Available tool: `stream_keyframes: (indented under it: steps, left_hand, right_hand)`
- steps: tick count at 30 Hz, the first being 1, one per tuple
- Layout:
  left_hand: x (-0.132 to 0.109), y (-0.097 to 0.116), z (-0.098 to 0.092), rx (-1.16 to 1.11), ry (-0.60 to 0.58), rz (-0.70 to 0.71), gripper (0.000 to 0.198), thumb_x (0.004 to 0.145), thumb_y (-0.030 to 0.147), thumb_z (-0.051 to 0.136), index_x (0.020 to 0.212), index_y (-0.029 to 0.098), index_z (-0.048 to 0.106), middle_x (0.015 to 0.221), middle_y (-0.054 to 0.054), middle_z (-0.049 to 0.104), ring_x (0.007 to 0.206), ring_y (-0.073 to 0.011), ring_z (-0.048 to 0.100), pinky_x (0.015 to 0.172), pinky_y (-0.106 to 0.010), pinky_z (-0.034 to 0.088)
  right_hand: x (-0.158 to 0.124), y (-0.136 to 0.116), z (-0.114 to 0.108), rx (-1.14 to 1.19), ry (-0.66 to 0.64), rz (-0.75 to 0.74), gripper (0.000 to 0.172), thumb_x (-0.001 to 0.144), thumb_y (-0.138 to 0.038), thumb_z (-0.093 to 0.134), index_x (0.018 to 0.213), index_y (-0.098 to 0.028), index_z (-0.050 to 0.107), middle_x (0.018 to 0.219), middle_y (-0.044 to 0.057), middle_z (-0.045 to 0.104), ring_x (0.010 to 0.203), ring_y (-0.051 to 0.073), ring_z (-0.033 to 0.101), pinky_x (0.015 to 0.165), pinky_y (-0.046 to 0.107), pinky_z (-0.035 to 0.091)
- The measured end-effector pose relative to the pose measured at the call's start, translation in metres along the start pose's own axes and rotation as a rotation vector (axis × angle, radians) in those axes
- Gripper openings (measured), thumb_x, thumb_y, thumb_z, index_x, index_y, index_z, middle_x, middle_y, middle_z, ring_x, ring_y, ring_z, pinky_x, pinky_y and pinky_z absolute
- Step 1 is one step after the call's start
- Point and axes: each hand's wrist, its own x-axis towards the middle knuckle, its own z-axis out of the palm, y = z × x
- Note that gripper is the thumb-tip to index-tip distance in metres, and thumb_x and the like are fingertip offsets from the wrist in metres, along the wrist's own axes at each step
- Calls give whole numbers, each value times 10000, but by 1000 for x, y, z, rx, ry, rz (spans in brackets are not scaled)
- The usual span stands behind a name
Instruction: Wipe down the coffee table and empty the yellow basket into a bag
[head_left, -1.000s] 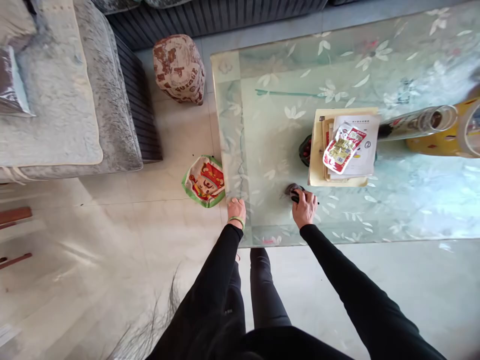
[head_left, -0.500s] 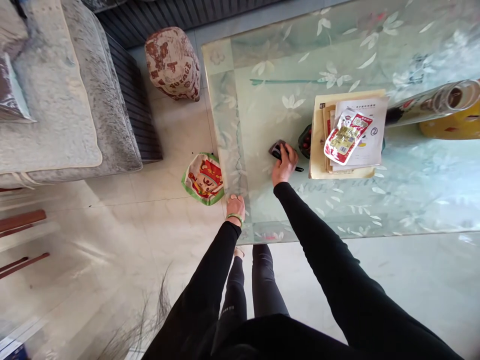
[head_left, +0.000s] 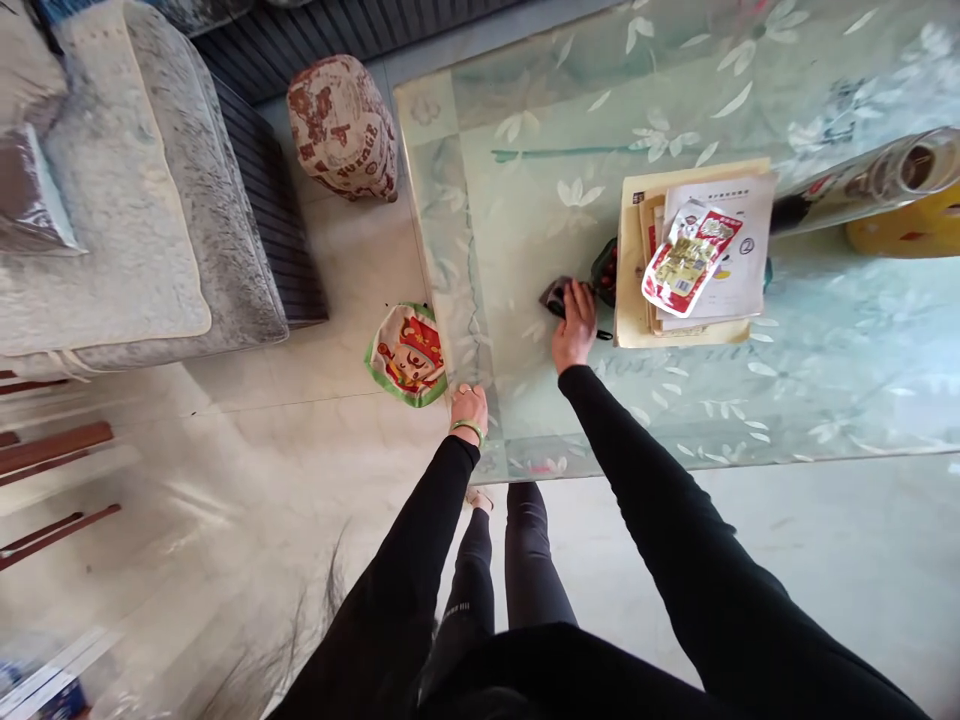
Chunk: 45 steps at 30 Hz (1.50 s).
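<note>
My right hand (head_left: 576, 322) presses down on a dark cloth (head_left: 553, 297) lying on the table (head_left: 525, 370). A purplish corner shows left of the fingers and a thin black end pokes out on the right; the palm hides the rest. Close by on the right is a dark green bowl (head_left: 604, 272) with small dark red things inside, partly covered by a stack of papers (head_left: 630, 300). At the table's left edge, near the front corner, my left hand (head_left: 469, 408) is closed with bent fingers on the edge. A green bangle (head_left: 468, 428) circles that wrist.
A red-and-white snack packet (head_left: 690, 260) tops the papers. Behind them lie a clear bottle (head_left: 862, 185) and something yellow (head_left: 900, 228). On the floor at left are a patterned stool (head_left: 341, 125) and a green-rimmed cartoon seat (head_left: 409, 355), near a grey sofa (head_left: 217, 200).
My right hand and the dark cloth have slid a little to the right, nearer the bowl and papers. My left hand stays on the table edge. The view has shifted slightly.
</note>
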Motion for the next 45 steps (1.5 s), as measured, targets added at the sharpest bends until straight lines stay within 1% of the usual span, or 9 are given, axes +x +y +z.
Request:
stream_keyframes:
  steps: [6, 13, 16, 21, 28, 31, 36, 42, 45]
  left_hand:
    - [-3, 3, -6, -18, 0, -20, 603, 782, 136, 875, 1311, 107, 586, 1386, -218, 570, 1243, -323, 626, 939, -351, 558]
    - [0, 2, -2, -8, -8, -10, 752, 733, 161, 923, 1379, 82, 548, 1419, -249, 553, 1252, -335, 609, 966, -364, 551]
    - [-2, 2, -4, -9, 3, -12, 779, 692, 146, 944, 1365, 85, 556, 1405, -253, 556, 1231, -342, 615, 916, -359, 561]
    - [-3, 4, -1, -42, 28, -10, 553, 790, 138, 848, 1285, 123, 601, 1358, -222, 583, 1196, -329, 625, 900, -374, 553]
    - [0, 3, 7, -62, 45, 8, 631, 747, 129, 881, 1311, 87, 601, 1339, -242, 580, 1199, -352, 625, 904, -392, 577]
    - [-3, 3, 3, -69, 57, 7, 531, 799, 136, 836, 1285, 105, 623, 1312, -221, 602, 1173, -338, 642, 875, -383, 588]
    - [-6, 5, 0, -106, 75, -5, 328, 898, 79, 682, 1223, 92, 641, 1270, -218, 620, 1141, -315, 655, 828, -347, 571]
    - [-3, 5, 11, -147, 88, 12, 309, 932, 38, 582, 1228, 116, 630, 1267, -189, 620, 1131, -277, 649, 849, -333, 563]
    - [-1, 3, 18, -171, 112, 35, 331, 916, 40, 614, 1238, 114, 629, 1273, -190, 616, 1147, -285, 641, 863, -340, 564]
  right_hand:
    - [-97, 66, -38, -29, 19, 16, 726, 853, -66, 365, 1535, -166, 592, 1591, 132, 565, 1552, 255, 442, 1288, 512, 385]
    - [8, -44, 45, 216, 60, -170, 768, 849, -18, 385, 1589, -173, 522, 1652, 101, 499, 1595, 260, 363, 1329, 556, 295]
    - [-48, -41, 35, 270, -110, -381, 673, 925, -26, 362, 1530, -206, 596, 1600, 77, 569, 1559, 229, 434, 1302, 511, 372]
    - [-148, 44, -12, 219, -212, -421, 575, 976, -55, 370, 1406, -228, 711, 1477, 90, 677, 1505, 239, 520, 1249, 493, 461]
    - [6, -40, 42, 247, -55, -340, 745, 851, 15, 412, 1544, -199, 586, 1654, 61, 500, 1638, 245, 292, 1333, 567, 310]
    - [-32, -42, 34, 252, -111, -418, 698, 904, 2, 375, 1540, -192, 589, 1634, 78, 522, 1621, 241, 333, 1320, 549, 342]
    - [-101, 26, -6, 208, -344, -631, 581, 998, -49, 332, 1392, -228, 720, 1471, 85, 679, 1517, 226, 507, 1246, 484, 471]
    - [108, -60, 64, 319, -123, -483, 579, 992, -94, 368, 1519, -173, 597, 1626, 89, 536, 1634, 240, 301, 1350, 595, 242]
    - [121, -121, 97, 383, -125, -478, 581, 992, -104, 379, 1545, -146, 552, 1654, 87, 499, 1639, 254, 287, 1341, 642, 196]
